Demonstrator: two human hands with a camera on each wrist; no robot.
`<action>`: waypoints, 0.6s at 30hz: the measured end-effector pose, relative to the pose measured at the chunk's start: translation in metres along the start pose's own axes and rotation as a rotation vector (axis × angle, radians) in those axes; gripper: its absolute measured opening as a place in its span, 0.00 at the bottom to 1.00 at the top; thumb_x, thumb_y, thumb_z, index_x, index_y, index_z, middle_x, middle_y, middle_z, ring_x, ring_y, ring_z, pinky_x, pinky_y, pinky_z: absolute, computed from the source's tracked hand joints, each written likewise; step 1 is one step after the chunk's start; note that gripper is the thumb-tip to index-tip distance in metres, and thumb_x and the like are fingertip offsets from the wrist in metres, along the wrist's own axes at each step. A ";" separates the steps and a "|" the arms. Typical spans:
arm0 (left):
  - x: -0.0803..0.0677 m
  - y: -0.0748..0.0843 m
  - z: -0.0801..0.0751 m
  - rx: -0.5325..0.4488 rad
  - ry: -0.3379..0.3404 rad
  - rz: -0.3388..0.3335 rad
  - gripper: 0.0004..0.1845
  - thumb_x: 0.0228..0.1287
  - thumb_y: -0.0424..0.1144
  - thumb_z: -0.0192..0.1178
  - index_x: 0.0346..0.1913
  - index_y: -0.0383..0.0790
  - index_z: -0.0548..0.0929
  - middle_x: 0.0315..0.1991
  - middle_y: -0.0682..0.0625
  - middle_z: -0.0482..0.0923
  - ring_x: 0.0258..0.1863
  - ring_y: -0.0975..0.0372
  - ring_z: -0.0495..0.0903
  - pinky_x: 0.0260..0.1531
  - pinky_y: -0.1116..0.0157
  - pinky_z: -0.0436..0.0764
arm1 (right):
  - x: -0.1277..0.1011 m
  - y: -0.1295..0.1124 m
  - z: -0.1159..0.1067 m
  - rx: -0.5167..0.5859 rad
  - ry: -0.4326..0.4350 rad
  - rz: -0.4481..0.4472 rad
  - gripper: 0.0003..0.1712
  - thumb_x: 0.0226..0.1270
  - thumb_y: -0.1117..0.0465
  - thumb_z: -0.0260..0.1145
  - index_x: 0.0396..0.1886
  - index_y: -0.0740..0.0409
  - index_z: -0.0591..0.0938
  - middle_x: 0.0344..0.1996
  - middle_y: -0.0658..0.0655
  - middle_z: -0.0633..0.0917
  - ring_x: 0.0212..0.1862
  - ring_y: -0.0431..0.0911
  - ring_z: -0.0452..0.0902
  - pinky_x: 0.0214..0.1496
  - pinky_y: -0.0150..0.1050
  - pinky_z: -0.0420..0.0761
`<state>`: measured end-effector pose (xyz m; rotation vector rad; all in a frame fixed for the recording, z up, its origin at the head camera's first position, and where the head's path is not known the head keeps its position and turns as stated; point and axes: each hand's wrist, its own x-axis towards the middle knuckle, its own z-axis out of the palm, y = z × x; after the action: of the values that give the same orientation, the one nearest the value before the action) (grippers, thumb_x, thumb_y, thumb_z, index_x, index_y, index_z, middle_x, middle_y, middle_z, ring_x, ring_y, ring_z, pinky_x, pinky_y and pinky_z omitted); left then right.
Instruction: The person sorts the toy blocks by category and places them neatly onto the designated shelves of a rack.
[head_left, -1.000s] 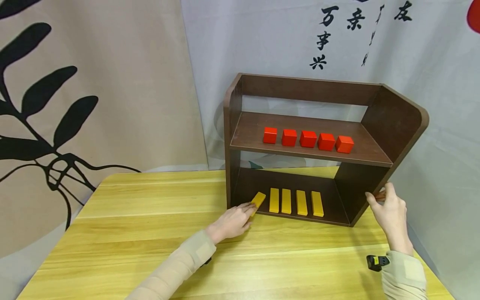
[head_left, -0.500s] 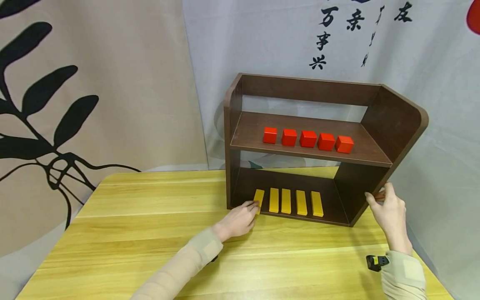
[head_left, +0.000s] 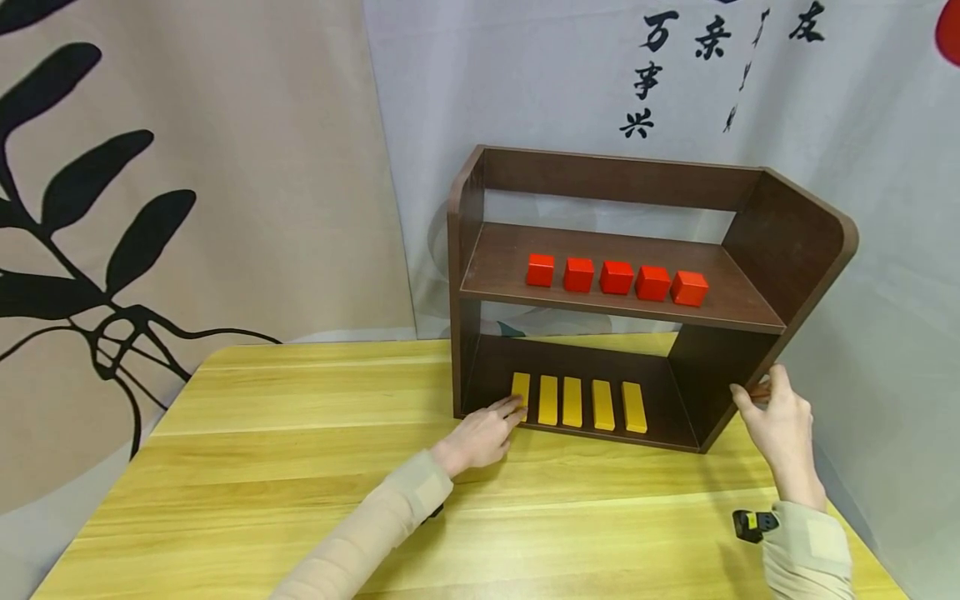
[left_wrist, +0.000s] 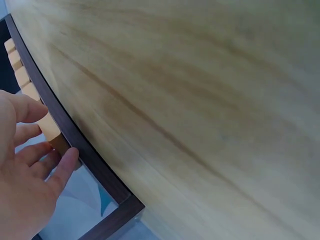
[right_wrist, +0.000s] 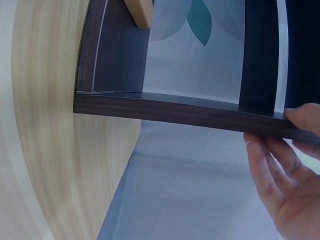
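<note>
Fingers, left: the left hand lies low on the table with its fingers nearly straight and slightly spread, tips touching the near end of the leftmost yellow block; nothing is clamped.
Fingers, right: the right hand holds the front edge of the shelf's right side panel, thumb on one face and fingers on the other in a light pinch.
Direction: the touched block lies straight ahead of the left fingertips, just past the front lip of the bottom board.
Long axis: the block runs front to back, in line with the pointing fingers and parallel to its four neighbours.
Nearer hand: the left, already in contact; the right is well apart, at the other end of the shelf unit.
Row: four more yellow blocks lie to the right on the bottom board, evenly gapped.
Farther: five red cubes stand in a line on the upper shelf.
Hidden: the fingertips cover the block's near end in the head view, and the left wrist view shows only that end and slivers of the others.
Unclear: whether the thumb touches the block cannot be told.
Cut off: the right wrist view crops the right hand's fingertips at the frame edge.
</note>
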<state>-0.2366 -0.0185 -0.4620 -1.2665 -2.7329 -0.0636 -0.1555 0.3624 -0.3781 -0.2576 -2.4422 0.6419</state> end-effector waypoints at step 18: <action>-0.005 0.001 -0.006 -0.166 0.067 -0.061 0.21 0.68 0.38 0.54 0.62 0.35 0.74 0.66 0.40 0.69 0.67 0.51 0.68 0.62 0.60 0.75 | -0.005 -0.018 0.005 -0.155 -0.030 0.139 0.19 0.68 0.56 0.56 0.40 0.71 0.68 0.31 0.79 0.80 0.30 0.76 0.74 0.22 0.60 0.69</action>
<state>-0.2316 -0.0219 -0.4569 -1.1958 -2.7562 -0.3394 -0.1551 0.3437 -0.3746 -0.4871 -2.5221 0.5187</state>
